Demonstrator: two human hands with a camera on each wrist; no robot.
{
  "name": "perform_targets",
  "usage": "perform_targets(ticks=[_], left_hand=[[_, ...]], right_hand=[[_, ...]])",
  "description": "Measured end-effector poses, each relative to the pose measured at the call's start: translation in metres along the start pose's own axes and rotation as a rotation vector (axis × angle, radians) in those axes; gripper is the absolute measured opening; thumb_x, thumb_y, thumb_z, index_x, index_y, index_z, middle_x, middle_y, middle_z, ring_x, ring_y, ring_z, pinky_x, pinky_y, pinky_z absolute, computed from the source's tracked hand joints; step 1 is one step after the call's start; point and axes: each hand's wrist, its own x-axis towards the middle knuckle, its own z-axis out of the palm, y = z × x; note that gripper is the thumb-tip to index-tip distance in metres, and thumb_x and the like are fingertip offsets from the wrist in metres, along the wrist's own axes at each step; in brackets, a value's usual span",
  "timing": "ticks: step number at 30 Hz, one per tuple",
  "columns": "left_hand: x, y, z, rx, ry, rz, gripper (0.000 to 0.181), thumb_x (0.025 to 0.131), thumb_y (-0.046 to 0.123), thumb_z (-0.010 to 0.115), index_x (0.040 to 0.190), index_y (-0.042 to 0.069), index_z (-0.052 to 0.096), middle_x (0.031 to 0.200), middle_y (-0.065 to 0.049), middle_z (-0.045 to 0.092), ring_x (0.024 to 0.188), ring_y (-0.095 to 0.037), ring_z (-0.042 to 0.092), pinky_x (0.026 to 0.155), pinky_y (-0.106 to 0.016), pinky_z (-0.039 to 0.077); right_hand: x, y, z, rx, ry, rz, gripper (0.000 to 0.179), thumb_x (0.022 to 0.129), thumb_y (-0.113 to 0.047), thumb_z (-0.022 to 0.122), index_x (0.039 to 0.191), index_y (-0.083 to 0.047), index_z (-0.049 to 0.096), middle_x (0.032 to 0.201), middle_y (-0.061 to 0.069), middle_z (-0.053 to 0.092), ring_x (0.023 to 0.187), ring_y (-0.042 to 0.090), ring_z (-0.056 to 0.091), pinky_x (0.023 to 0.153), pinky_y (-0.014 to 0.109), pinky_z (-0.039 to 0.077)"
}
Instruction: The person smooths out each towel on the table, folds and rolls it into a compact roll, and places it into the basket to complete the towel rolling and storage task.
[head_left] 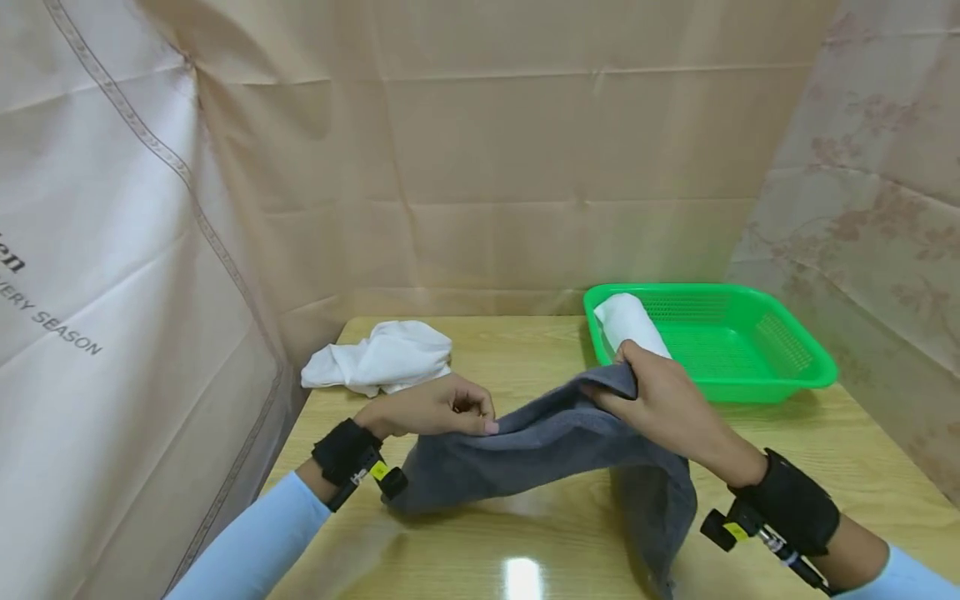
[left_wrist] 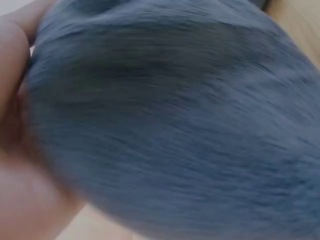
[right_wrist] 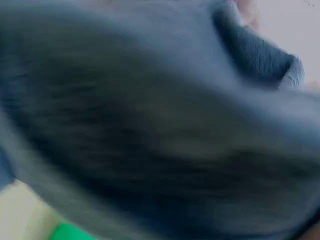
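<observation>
A dark grey cloth (head_left: pixel 525 454), probably a towel, hangs in the air between both hands above the wooden table. At its left part, my left hand (head_left: pixel 442 407) pinches the upper edge between thumb and curled fingers. My right hand (head_left: pixel 667 404) grips the cloth's raised right part, and a loose end droops below it toward the table. In the left wrist view the cloth (left_wrist: pixel 175 125) fills most of the picture, blurred, with part of the left hand (left_wrist: pixel 25 190) at the side. The right wrist view is mostly covered by blurred cloth (right_wrist: pixel 125 115).
A crumpled white cloth (head_left: pixel 390 354) lies at the table's back left. At the back right stands a green plastic basket (head_left: pixel 750 390), with a rolled white cloth (head_left: pixel 632 323) in its left end. Fabric sheets (head_left: pixel 487 167) hang around the wooden table (head_left: pixel 517 350).
</observation>
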Motion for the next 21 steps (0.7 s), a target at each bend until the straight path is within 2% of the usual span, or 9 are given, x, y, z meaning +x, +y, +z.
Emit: perform_targets(ticks=[3,6,8,10,13,14,17,19,21], left_hand=[[0.001,0.001,0.000,-0.114,0.078,0.025,0.021,0.110,0.023,0.052,0.099,0.006,0.059,0.080,-0.001,0.040,0.069,-0.015,0.040,0.065,-0.028,0.036],[0.000,0.010,-0.005,-0.138,0.204,0.067,0.020,0.111,0.023,0.050,0.104,0.005,0.055,0.083,-0.003,0.044,0.075,-0.018,0.046,0.069,-0.030,0.040],[-0.003,0.017,-0.012,0.002,0.265,0.088,0.013,0.107,0.021,0.058,0.104,0.009,0.058,0.079,-0.003,0.045,0.072,-0.018,0.046,0.067,-0.030,0.040],[-0.009,0.023,-0.021,0.224,0.320,0.097,0.006,0.103,0.020,0.067,0.104,0.015,0.063,0.077,0.000,0.047,0.069,-0.015,0.045,0.065,-0.029,0.040],[-0.025,0.029,-0.036,0.453,0.386,0.085,0.014,0.098,0.017,0.073,0.110,0.024,0.069,0.073,0.003,0.041,0.064,-0.013,0.037,0.065,-0.031,0.038],[-0.033,0.030,-0.042,0.496,0.420,0.075,0.015,0.098,0.017,0.073,0.110,0.026,0.071,0.071,0.004,0.042,0.062,-0.013,0.037,0.064,-0.031,0.038],[-0.060,0.036,-0.058,0.560,0.475,0.062,0.016,0.097,0.013,0.074,0.105,0.026,0.077,0.071,0.007,0.051,0.061,-0.012,0.040,0.062,-0.030,0.040],[-0.079,0.040,-0.069,0.629,0.496,0.078,0.014,0.095,0.012,0.076,0.096,0.026,0.079,0.074,0.009,0.053,0.063,-0.011,0.042,0.060,-0.028,0.038],[-0.097,0.046,-0.078,0.687,0.500,0.105,0.018,0.094,0.010,0.076,0.085,0.025,0.073,0.077,0.011,0.053,0.067,-0.010,0.044,0.062,-0.027,0.038]], right_hand=[[0.001,0.002,0.001,-0.118,0.105,-0.142,0.008,0.100,-0.007,0.066,0.096,-0.007,0.060,0.079,0.003,0.057,0.067,0.019,0.054,0.060,0.035,0.045],[-0.002,0.010,-0.005,-0.208,0.176,-0.233,0.020,0.094,0.012,0.062,0.107,-0.002,0.067,0.095,0.011,0.068,0.078,0.027,0.065,0.063,0.042,0.052],[-0.006,0.018,-0.012,-0.241,0.209,-0.270,0.030,0.088,0.018,0.064,0.112,0.000,0.067,0.100,0.016,0.067,0.081,0.031,0.066,0.063,0.043,0.053],[-0.012,0.027,-0.022,-0.285,0.250,-0.305,0.037,0.081,0.021,0.067,0.111,0.000,0.067,0.099,0.015,0.065,0.081,0.029,0.064,0.061,0.041,0.051],[-0.023,0.041,-0.040,-0.342,0.331,-0.331,0.037,0.074,0.021,0.070,0.105,-0.001,0.067,0.096,0.014,0.065,0.084,0.031,0.062,0.067,0.043,0.049],[-0.026,0.046,-0.047,-0.371,0.368,-0.327,0.036,0.073,0.021,0.069,0.101,-0.001,0.067,0.094,0.014,0.066,0.084,0.032,0.062,0.067,0.045,0.048],[-0.037,0.054,-0.068,-0.435,0.462,-0.263,0.031,0.073,0.021,0.059,0.091,-0.003,0.070,0.082,0.014,0.067,0.067,0.025,0.056,0.061,0.035,0.039],[-0.045,0.052,-0.082,-0.408,0.443,-0.133,0.033,0.078,0.020,0.050,0.090,-0.001,0.072,0.074,0.011,0.067,0.052,0.015,0.043,0.052,0.029,0.029],[-0.051,0.046,-0.097,-0.305,0.371,0.021,0.034,0.086,0.019,0.044,0.094,0.002,0.073,0.071,0.010,0.067,0.048,0.008,0.037,0.049,0.025,0.026]])
